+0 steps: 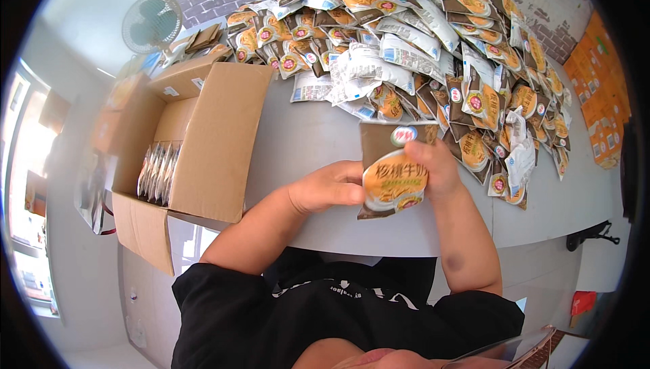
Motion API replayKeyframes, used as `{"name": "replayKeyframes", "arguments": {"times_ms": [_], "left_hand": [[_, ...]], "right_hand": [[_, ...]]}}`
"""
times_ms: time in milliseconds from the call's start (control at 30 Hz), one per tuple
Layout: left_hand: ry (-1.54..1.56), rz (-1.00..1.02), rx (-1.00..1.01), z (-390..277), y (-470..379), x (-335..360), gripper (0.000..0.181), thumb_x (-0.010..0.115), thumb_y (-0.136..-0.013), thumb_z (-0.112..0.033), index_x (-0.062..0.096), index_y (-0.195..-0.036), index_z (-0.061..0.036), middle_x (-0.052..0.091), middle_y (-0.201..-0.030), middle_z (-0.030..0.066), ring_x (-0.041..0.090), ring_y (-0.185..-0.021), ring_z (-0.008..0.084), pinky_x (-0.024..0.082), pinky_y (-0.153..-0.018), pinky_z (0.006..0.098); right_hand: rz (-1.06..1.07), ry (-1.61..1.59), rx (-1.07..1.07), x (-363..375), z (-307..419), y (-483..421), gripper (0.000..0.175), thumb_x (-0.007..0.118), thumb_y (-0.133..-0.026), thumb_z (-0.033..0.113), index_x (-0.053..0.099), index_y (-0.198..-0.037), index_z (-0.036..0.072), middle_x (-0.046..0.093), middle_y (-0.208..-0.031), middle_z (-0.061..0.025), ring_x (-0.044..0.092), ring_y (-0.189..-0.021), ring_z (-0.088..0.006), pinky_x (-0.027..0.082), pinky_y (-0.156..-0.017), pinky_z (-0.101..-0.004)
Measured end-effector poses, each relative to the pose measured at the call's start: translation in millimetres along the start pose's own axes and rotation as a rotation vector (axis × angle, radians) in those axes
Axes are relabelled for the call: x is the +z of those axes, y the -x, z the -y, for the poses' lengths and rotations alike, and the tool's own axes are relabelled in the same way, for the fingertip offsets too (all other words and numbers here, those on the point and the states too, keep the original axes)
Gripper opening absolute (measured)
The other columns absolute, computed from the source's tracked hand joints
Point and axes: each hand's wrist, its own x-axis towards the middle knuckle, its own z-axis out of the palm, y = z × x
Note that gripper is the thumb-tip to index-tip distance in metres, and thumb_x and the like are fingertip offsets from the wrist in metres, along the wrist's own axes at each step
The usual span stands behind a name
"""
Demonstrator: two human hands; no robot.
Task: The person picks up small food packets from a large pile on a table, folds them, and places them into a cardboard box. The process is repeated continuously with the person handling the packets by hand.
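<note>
Between my two hands, a brown and orange printed milk pouch is held upright above the near part of the grey table. My left hand grips its left edge, the thumb in front and the fingers behind. On the right edge, my right hand holds it with the thumb on the front. An open cardboard box stands at the left, with a row of pouches on edge inside. Beyond my hands lies a large heap of similar pouches, some showing white backs.
A fan stands at the back left, near some folded brown cardboard. Orange cartons are stacked past the table's right end. The box's flap hangs beyond the table's near edge. A window is at the far left.
</note>
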Motion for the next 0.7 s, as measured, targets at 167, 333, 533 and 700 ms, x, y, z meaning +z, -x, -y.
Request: {"name": "replayKeyframes", "arguments": {"times_ms": [167,333,533,700], "left_hand": [[-0.427,-0.546,-0.072,17,-9,11,0.05,0.074,-0.082,-0.033,0.056,-0.118,-0.002,0.064,-0.105,0.0069,0.059,-0.094,0.0126,0.05,-0.08,0.0301],[-0.645,-0.575,0.051,22,-8,23,0.045,0.071,-0.085,-0.031,0.056,-0.117,-0.0043,0.065,-0.105,0.0091,0.062,-0.094,0.0173,0.05,-0.082,0.0324],[-0.97,-0.477,0.203,17,-10,28,0.042,0.07,-0.086,-0.027,0.055,-0.119,-0.0067,0.065,-0.105,0.0107,0.064,-0.093,0.0254,0.049,-0.083,0.0348],[-0.748,-0.581,0.164,27,-9,17,0.04,0.069,-0.086,-0.024,0.055,-0.118,-0.0053,0.066,-0.104,0.0108,0.064,-0.093,0.024,0.05,-0.082,0.0341]], "right_hand": [[-0.07,0.466,-0.067,11,-2,-10,0.028,0.068,-0.086,0.018,0.057,-0.102,-0.001,0.063,-0.089,-0.005,0.059,-0.078,-0.0091,0.05,-0.068,-0.0253],[-0.1,0.28,-0.042,12,-12,-9,0.027,0.061,-0.092,0.026,0.057,-0.098,-0.001,0.062,-0.087,-0.0032,0.057,-0.076,-0.0066,0.048,-0.066,-0.0226],[-0.11,0.104,0.139,13,-4,-7,0.027,0.056,-0.095,0.027,0.059,-0.096,0.0,0.061,-0.088,-0.0016,0.055,-0.077,-0.0059,0.046,-0.064,-0.0224],[-0.057,0.43,-0.055,9,-6,-9,0.027,0.058,-0.094,0.028,0.059,-0.096,0.001,0.06,-0.087,-0.0003,0.053,-0.075,-0.0048,0.045,-0.064,-0.0221]]}}
